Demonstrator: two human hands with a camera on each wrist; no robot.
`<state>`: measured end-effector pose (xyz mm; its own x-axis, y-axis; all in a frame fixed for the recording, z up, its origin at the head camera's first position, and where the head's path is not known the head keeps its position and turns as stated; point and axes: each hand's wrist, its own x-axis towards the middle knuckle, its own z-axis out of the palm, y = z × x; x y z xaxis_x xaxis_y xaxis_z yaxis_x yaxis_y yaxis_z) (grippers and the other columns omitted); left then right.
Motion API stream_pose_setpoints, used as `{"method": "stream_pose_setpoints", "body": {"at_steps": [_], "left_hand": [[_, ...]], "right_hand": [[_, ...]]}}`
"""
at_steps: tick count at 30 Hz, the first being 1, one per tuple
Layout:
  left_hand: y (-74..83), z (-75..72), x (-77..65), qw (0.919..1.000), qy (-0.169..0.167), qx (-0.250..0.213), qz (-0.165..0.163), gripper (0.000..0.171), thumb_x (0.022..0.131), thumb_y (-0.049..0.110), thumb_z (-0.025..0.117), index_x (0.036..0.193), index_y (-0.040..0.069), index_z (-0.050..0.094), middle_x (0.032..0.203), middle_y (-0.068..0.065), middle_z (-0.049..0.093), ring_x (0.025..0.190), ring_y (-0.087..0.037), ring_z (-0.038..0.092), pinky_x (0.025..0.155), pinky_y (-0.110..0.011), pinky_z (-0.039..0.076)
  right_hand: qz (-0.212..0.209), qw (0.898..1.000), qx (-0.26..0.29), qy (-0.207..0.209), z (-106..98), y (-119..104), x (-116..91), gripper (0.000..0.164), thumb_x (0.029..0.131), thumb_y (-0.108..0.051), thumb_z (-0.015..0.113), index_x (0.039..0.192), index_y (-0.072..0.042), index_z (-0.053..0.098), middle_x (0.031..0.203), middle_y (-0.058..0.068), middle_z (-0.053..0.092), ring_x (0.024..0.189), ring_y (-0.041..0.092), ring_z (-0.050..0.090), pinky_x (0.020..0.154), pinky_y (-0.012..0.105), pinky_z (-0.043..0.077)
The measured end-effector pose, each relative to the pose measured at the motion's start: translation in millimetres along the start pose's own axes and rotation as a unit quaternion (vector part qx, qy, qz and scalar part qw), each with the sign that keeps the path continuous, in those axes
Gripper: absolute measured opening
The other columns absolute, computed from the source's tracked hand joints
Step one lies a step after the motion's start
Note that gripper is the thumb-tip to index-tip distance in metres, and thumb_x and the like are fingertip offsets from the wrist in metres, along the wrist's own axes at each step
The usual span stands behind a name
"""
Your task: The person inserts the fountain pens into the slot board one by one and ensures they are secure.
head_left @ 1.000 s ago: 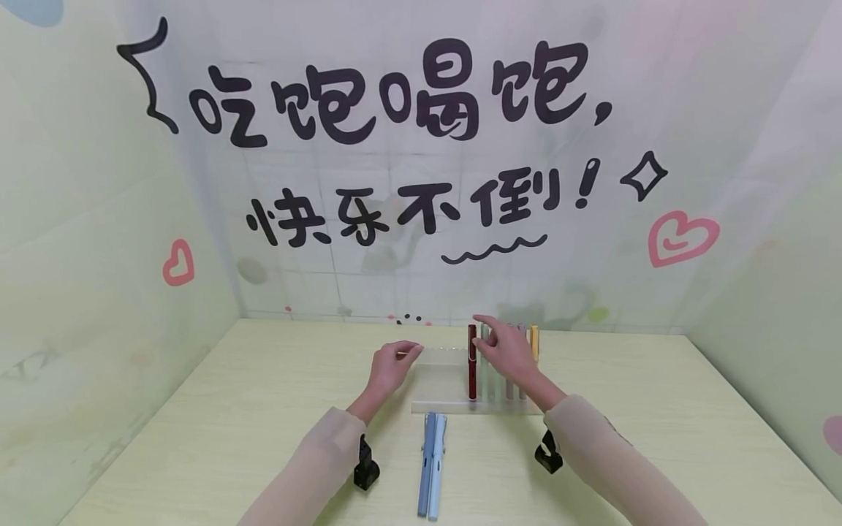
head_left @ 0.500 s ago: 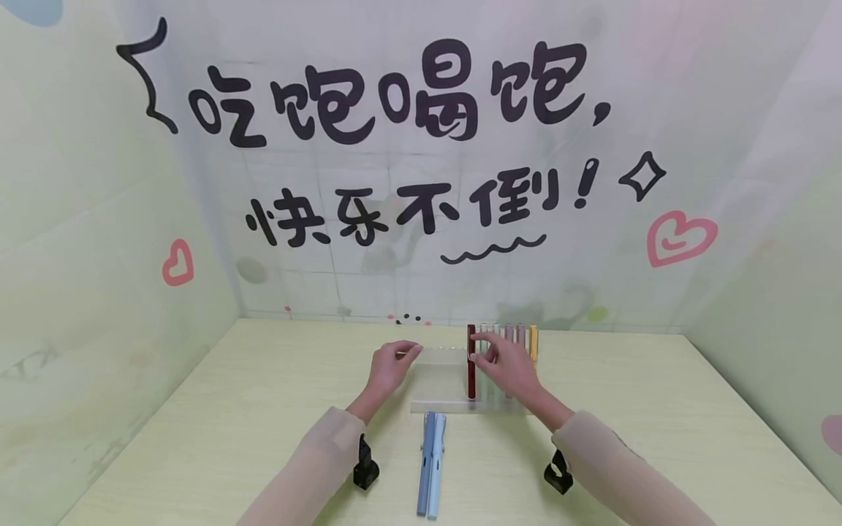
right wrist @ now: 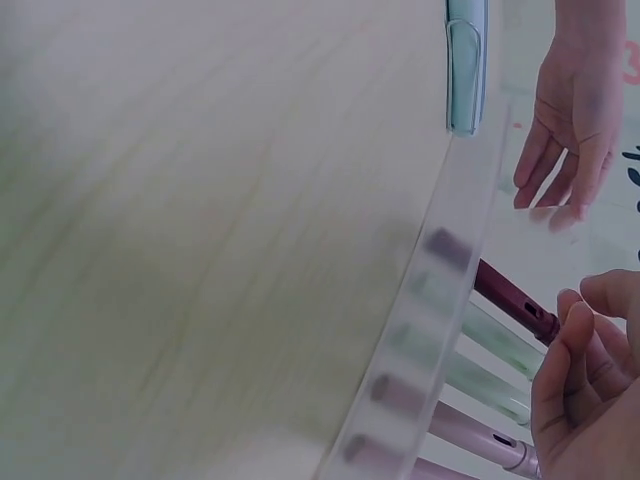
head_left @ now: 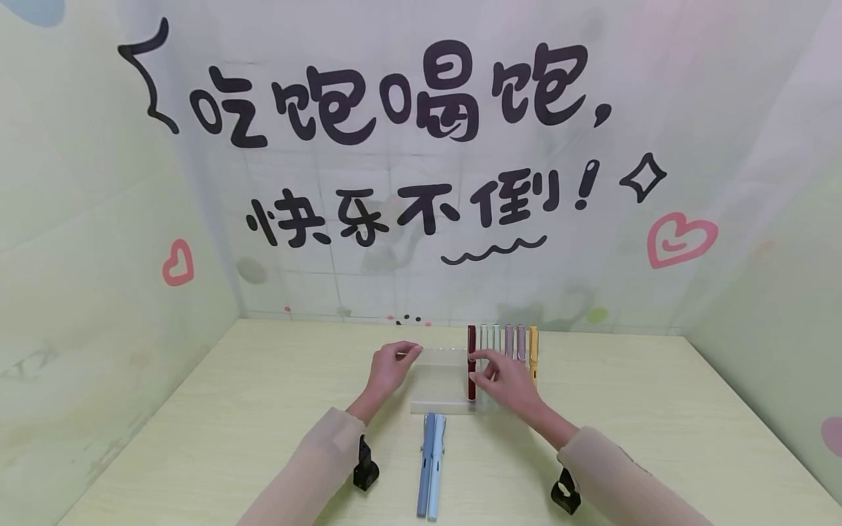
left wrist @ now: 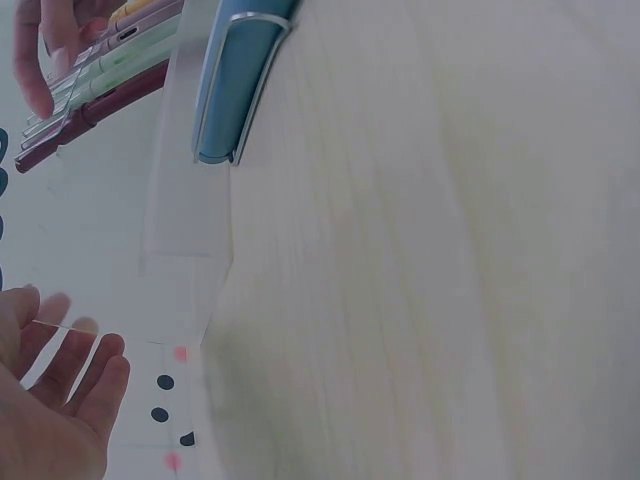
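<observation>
A clear acrylic pen stand (head_left: 439, 405) holds a row of upright pens. The dark red pen (head_left: 471, 383) is leftmost, followed by pale green pens (right wrist: 503, 340), mauve pens (right wrist: 470, 428) and a yellow pen (head_left: 533, 340). At the stand's upper left edge, my left hand (head_left: 389, 367) pinches the clear panel between thumb and fingers. My right hand (head_left: 513, 380) is in front of the pens, with its thumb and index finger apart beside the dark red pen. The left wrist view shows right fingers (left wrist: 58, 45) clear of that pen.
Two capped pens, a darker blue pen (head_left: 426, 467) and a light blue pen (head_left: 437, 467), lie side by side on the pale wood table (head_left: 230, 438), in front of the stand. A printed cloth backdrop (head_left: 368, 285) rises behind the table.
My right hand has moved down in front of the pens, uncovering the tops of the green and mauve ones. My left hand has stayed at the stand's edge.
</observation>
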<state>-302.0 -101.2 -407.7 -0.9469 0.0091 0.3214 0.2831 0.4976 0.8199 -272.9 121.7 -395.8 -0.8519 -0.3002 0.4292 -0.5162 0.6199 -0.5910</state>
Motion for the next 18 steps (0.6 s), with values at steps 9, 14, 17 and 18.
{"method": "stream_pose_setpoints", "body": {"at_steps": [9, 14, 17, 18], "left_hand": [[0.0, 0.2, 0.2, 1.0000, 0.000, -0.001, -0.003, 0.024, 0.090, 0.019, 0.058, 0.099, -0.001, 0.068, 0.095, -0.013, 0.067, 0.086, -0.025, 0.063, 0.072, -0.035, 0.052], [-0.9, 0.4, 0.5, 1.0000, -0.002, 0.000, -0.005, 0.024, 0.091, 0.020, 0.058, 0.100, -0.001, 0.068, 0.096, -0.013, 0.067, 0.086, -0.025, 0.063, 0.072, -0.035, 0.052], [-1.2, 0.4, 0.5, 1.0000, -0.002, 0.000, -0.006, 0.024, 0.091, 0.020, 0.058, 0.100, 0.000, 0.068, 0.096, -0.013, 0.067, 0.087, -0.025, 0.063, 0.072, -0.034, 0.051], [-1.1, 0.4, 0.5, 1.0000, -0.002, 0.000, -0.007, 0.024, 0.090, 0.020, 0.058, 0.100, 0.000, 0.068, 0.096, -0.013, 0.067, 0.087, -0.025, 0.063, 0.072, -0.034, 0.051]], "right_hand": [[0.007, 0.999, 0.021, -0.024, 5.7, -0.6, -8.8, 0.023, 0.078, -0.005, 0.069, 0.101, -0.004, 0.064, 0.061, -0.009, 0.053, 0.053, 0.006, 0.046, 0.043, 0.022, 0.039], [0.017, 0.998, 0.026, -0.053, 8.5, -2.7, -13.5, 0.021, 0.080, -0.005, 0.068, 0.100, -0.004, 0.064, 0.062, -0.007, 0.054, 0.054, 0.008, 0.047, 0.043, 0.022, 0.038], [0.024, 0.997, 0.031, -0.069, 10.3, -4.7, -16.0, 0.021, 0.081, -0.005, 0.067, 0.102, -0.004, 0.064, 0.064, -0.006, 0.055, 0.056, 0.009, 0.048, 0.044, 0.022, 0.041], [0.024, 0.997, 0.032, -0.073, 10.9, -5.3, -16.7, 0.021, 0.081, -0.006, 0.067, 0.102, -0.004, 0.064, 0.065, -0.006, 0.055, 0.057, 0.010, 0.049, 0.044, 0.022, 0.042]]}}
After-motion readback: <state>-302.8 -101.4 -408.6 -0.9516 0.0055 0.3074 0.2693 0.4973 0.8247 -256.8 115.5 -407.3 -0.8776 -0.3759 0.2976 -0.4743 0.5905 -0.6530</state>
